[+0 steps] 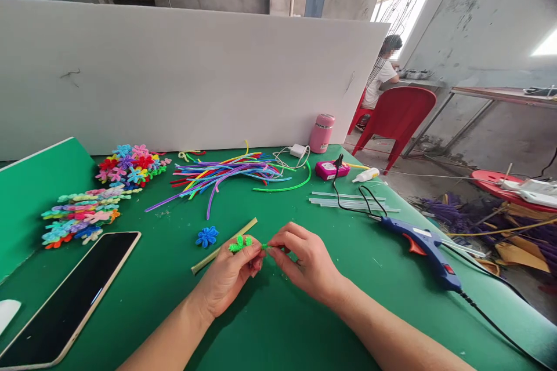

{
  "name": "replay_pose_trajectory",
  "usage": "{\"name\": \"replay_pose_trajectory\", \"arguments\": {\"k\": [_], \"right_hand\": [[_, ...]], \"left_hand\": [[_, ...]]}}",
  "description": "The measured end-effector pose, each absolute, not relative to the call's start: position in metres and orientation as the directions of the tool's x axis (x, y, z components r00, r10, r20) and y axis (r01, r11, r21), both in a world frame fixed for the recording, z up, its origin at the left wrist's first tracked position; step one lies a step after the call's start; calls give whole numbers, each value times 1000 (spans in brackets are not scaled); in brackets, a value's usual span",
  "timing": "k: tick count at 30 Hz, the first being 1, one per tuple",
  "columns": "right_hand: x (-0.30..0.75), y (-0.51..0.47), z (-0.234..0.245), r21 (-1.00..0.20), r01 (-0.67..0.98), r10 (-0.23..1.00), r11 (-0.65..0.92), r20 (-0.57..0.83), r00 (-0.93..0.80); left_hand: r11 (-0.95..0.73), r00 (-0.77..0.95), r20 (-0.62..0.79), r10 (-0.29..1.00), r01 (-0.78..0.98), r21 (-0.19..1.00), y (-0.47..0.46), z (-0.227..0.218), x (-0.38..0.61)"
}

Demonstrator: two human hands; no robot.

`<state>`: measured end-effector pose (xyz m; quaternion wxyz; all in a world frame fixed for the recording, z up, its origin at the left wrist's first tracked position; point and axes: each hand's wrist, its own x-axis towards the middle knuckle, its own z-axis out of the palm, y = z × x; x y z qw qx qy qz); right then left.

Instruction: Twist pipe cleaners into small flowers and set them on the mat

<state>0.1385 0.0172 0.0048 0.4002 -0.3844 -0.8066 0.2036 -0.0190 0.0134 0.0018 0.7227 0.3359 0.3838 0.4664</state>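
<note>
Between my two hands is a bright green pipe cleaner (237, 245) bent into small loops, like part of a flower. My left hand (232, 272) pinches it with thumb and fingers, the loops sticking out past the fingertips on the left. The fingertips of my right hand (304, 258) are pressed together on its short right end. Just left of my left hand lies a finished blue pipe-cleaner flower (206, 236). A thin tan stick (248, 226) rests slantwise on the table, passing behind my left hand.
Loose colourful pipe cleaners (235, 174) lie at the back, flower piles (128, 168) at the left. A phone (73, 295) is front left. Right are a blue glue gun (422, 243), glue sticks (335, 202), a pink box (331, 170) and a pink bottle (322, 134). A person (380, 78) sits beyond.
</note>
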Motion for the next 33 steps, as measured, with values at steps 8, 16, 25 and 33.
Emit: {"name": "replay_pose_trajectory", "arguments": {"k": [8,16,25,33], "right_hand": [[130,18,3,-999,20,962,-25,-30,-273],[129,21,5,-741,-384,814,-550,-374,-444],[130,21,5,-705,-369,763,-605,-381,-522],[131,18,3,-999,3,971,52,50,-235]], "left_hand": [[44,221,-30,975,-59,997,10,5,-18],[-255,283,181,942,248,935,9,10,-21],[-197,322,122,939,212,957,9,12,-21],[222,209,-167,964,-276,935,13,0,-20]]}}
